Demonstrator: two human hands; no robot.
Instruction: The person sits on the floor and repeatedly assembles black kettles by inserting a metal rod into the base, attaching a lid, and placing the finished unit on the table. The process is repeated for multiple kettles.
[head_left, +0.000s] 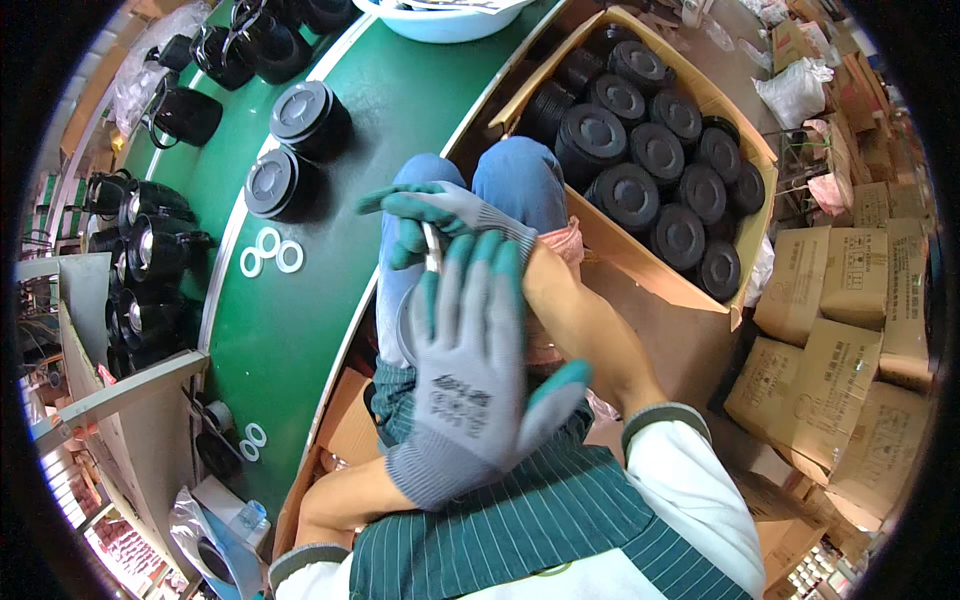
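Observation:
My left hand (465, 370), in a grey glove with green fingertips, is held out flat over my lap. Its fingers are stretched and its thumb stands apart; I see nothing in it. Just beyond its fingertips, my right hand (445, 212), gloved alike, has its fingers curled around a thin pale piece (432, 247), whose kind I cannot make out. Part of a round greyish thing (407, 325) shows beside the left hand, mostly covered by it. Two black round lidded containers (272, 184) stand on the green table, left of my knees, near several white rings (268, 242).
An open cardboard box (640, 285) full of black round lids sits at my right. Black jugs (185, 112) line the green table's (270, 350) far left side. A light blue basin (445, 25) stands at the back. Closed cartons (810, 385) are stacked far right.

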